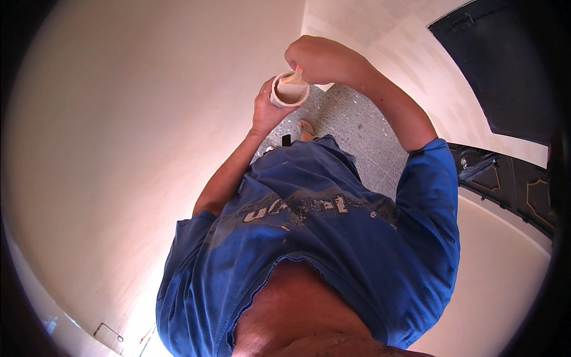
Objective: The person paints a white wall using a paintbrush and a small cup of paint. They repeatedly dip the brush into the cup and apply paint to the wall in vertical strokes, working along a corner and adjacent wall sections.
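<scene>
My left hand point(271, 108) is wrapped around a round, light-coloured tub point(289, 103), whose open mouth faces up towards me. Inside the tub is a pale substance. My right hand point(314, 60) is above the tub's right rim and grips a paintbrush point(292, 85), with its pale bristles down in the tub. Part of the brush's handle shows reddish-orange beside my fingers; the rest is hidden by the hand.
A large cream wall point(147, 111) rises at the left and meets another wall point(379, 31) in a corner ahead. Dark panels point(495, 67) are at the right. Below lies a grey, pebble-patterned floor point(363, 120), with my sandalled foot point(305, 129) on it.
</scene>
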`<control>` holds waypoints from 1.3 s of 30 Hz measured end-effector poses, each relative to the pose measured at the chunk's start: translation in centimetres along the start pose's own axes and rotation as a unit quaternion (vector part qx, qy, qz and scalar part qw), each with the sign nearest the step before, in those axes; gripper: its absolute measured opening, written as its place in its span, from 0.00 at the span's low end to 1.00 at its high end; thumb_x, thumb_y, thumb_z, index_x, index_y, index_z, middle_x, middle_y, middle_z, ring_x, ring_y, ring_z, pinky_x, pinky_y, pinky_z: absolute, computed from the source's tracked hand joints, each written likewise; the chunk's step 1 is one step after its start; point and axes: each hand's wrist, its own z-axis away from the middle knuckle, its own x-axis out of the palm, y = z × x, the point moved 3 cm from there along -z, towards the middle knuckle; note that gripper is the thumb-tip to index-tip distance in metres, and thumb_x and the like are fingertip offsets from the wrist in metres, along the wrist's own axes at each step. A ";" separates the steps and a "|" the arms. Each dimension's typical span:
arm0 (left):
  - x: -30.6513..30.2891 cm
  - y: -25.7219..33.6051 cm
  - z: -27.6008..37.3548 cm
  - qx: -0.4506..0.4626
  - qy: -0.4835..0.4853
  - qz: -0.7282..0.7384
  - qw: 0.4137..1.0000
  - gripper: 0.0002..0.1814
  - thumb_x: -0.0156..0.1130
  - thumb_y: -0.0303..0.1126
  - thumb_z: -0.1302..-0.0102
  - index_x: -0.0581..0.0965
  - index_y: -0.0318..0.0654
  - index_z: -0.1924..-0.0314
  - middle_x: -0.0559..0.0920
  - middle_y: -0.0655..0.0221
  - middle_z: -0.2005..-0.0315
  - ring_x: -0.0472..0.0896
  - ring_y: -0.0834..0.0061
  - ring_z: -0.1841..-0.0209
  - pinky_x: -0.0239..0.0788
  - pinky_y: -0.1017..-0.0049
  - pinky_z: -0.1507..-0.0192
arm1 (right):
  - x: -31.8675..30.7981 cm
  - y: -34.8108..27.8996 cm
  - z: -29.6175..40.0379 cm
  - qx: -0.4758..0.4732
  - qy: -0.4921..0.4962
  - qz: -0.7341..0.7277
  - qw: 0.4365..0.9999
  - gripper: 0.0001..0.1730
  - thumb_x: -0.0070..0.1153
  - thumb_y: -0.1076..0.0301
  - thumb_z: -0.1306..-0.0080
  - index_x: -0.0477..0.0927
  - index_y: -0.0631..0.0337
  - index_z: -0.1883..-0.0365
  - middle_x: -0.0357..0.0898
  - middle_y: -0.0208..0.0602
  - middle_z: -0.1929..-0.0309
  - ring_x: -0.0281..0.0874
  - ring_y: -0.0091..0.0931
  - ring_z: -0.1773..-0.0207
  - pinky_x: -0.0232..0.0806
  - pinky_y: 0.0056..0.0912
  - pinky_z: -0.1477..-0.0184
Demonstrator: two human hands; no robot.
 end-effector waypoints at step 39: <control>0.9 0.2 0.6 0.020 -0.019 -0.011 1.000 0.46 0.90 0.38 0.58 0.78 0.39 0.37 0.83 0.61 0.42 0.83 0.63 0.40 0.77 0.64 0.36 | 2.7 1.7 1.5 0.012 0.038 -0.080 0.996 0.11 0.59 0.77 0.44 0.87 0.67 0.62 0.86 0.50 0.61 0.84 0.43 0.53 0.75 0.43 0.52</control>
